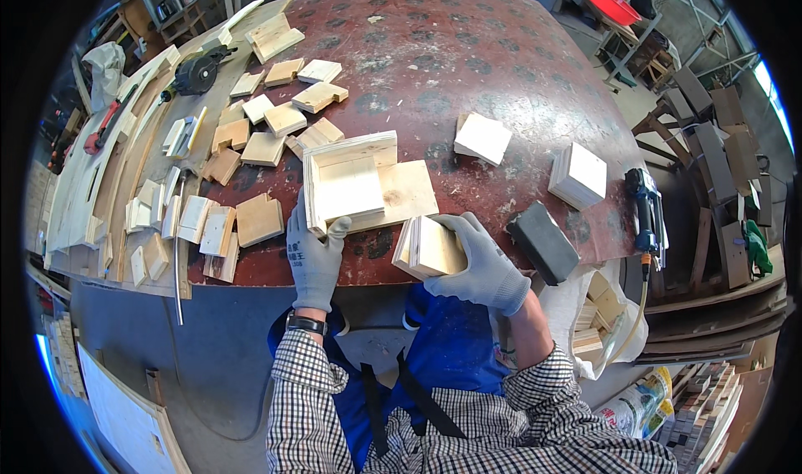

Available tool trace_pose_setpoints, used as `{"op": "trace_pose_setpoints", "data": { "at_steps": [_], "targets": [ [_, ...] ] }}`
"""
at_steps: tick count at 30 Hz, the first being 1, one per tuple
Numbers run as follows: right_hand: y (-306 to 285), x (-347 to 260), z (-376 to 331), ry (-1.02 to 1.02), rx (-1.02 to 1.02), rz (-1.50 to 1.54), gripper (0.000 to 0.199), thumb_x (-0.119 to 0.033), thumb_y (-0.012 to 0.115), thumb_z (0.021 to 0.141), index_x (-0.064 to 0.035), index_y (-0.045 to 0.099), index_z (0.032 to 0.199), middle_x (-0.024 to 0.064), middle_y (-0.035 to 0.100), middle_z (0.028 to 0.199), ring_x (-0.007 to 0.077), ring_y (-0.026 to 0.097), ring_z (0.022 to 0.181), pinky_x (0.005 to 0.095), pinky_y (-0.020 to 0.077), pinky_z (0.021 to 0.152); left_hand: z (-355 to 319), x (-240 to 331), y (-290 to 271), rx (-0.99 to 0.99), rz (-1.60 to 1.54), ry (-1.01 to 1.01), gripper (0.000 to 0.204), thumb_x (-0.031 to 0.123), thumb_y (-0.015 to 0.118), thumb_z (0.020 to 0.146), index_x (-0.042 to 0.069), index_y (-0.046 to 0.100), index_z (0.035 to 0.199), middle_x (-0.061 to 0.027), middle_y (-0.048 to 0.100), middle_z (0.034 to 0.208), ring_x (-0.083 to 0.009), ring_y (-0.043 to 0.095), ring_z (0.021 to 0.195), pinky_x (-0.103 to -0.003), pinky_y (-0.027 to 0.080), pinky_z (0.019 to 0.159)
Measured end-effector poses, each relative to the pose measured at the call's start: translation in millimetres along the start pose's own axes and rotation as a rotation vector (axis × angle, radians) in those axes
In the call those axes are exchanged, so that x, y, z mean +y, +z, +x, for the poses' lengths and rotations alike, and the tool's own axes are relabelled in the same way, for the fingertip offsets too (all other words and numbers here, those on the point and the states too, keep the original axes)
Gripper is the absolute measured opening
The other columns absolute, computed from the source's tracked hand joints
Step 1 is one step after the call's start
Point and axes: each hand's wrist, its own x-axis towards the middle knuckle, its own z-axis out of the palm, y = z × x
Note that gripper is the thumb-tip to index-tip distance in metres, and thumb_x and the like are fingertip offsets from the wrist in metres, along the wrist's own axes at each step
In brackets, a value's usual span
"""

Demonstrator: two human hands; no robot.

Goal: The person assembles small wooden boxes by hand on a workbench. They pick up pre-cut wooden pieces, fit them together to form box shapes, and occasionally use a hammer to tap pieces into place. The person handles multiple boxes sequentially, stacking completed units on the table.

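Both my hands wear grey work gloves. My left hand [316, 253] is closed on the front left corner of an open plywood box piece [347, 186], thumb in front and fingers along its side wall. This piece rests near the table's front edge and has raised walls at its left and back. Just right of it, my right hand [480, 261] is wrapped round a small stack of plywood blocks [430, 247] at the table edge. Its palm side is hidden. A black rectangular block [543, 242] lies right of my right hand.
A stack of square plywood blocks [578, 176] and a smaller one [483, 138] stand on the dark red table [401, 56]. A nail gun [645, 211] with a hose hangs at the right edge. Many offcuts [263, 148] lie left, near a circular saw [198, 71] and a metal rod [178, 273].
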Motion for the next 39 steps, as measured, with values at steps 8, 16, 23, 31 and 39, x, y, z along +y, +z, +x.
{"op": "trace_pose_setpoints", "data": {
  "at_steps": [8,16,23,31,39],
  "targets": [
    [7.2,-0.1,5.3,-0.139,0.131,-0.520,0.079,-0.032,0.082,0.070,-0.0115,0.056,0.142,0.0163,0.056,0.123,0.0377,0.057,0.115,0.0491,0.0430,0.102,-0.1,-3.1,3.6,0.019,0.014,0.011,0.092,0.064,0.063,0.098,-0.005,0.042,0.154,-0.0259,0.055,0.142,-0.0419,0.056,0.130,-0.052,0.045,0.112],
    [19.4,2.7,12.5,-0.251,0.123,-0.646,0.079,-0.032,0.080,0.071,-0.0130,0.054,0.143,0.0148,0.057,0.124,0.0391,0.056,0.119,0.0517,0.0420,0.105,-0.1,0.5,-0.2,0.010,-0.011,0.008,0.092,0.064,0.063,0.099,-0.005,0.041,0.155,-0.0259,0.055,0.142,-0.0424,0.055,0.130,-0.052,0.045,0.112],
    [27.1,5.5,29.6,-0.331,0.072,-0.695,0.086,-0.034,0.082,0.071,-0.0131,0.050,0.148,0.0153,0.057,0.126,0.0410,0.055,0.122,0.0538,0.0397,0.110,-0.4,-4.2,3.4,0.013,0.032,0.009,0.093,0.066,0.062,0.098,-0.005,0.040,0.155,-0.0263,0.054,0.145,-0.0421,0.055,0.132,-0.052,0.045,0.112],
    [30.3,2.5,27.9,-0.314,0.029,-0.692,0.088,-0.037,0.083,0.072,-0.0134,0.049,0.150,0.0161,0.058,0.127,0.0407,0.053,0.127,0.0544,0.0347,0.116,-1.8,-2.5,1.8,0.025,-0.005,0.008,0.092,0.066,0.062,0.098,-0.005,0.042,0.154,-0.0259,0.056,0.141,-0.0414,0.056,0.129,-0.052,0.046,0.111],
    [26.7,6.5,26.0,-0.295,-0.029,-0.671,0.089,-0.038,0.084,0.077,-0.0133,0.047,0.155,0.0179,0.056,0.139,0.0419,0.049,0.136,0.0550,0.0315,0.120,2.0,-2.3,4.9,0.094,0.014,0.081,0.084,0.062,0.063,0.099,0.000,0.046,0.153,-0.0228,0.061,0.138,-0.0393,0.059,0.126,-0.051,0.047,0.110]
  ]
}}
